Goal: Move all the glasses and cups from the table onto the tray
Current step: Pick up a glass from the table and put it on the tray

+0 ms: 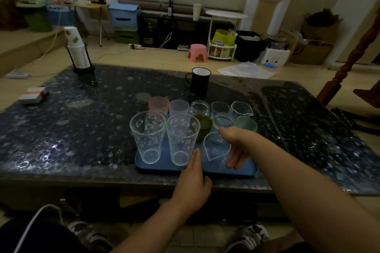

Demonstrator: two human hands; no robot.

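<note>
A blue tray (164,165) lies at the near edge of the dark table (82,125) and holds several glasses and cups. Two tall printed glasses (148,137) (182,139) stand at its front left. My right hand (234,146) grips a clear teardrop-rimmed glass (216,148) at the tray's front right, thumb over the far rim and fingers down its right side. My left hand (194,178) reaches to the tray's front edge, fingertips touching the base of the right tall glass. A black mug (200,82) with a white inside stands on the table behind the tray.
A holder with stacked paper cups (78,51) stands at the table's far left corner. A small white and red box (33,95) lies near the left edge. Beyond the table are a pink stool (197,52) and storage bins on the floor.
</note>
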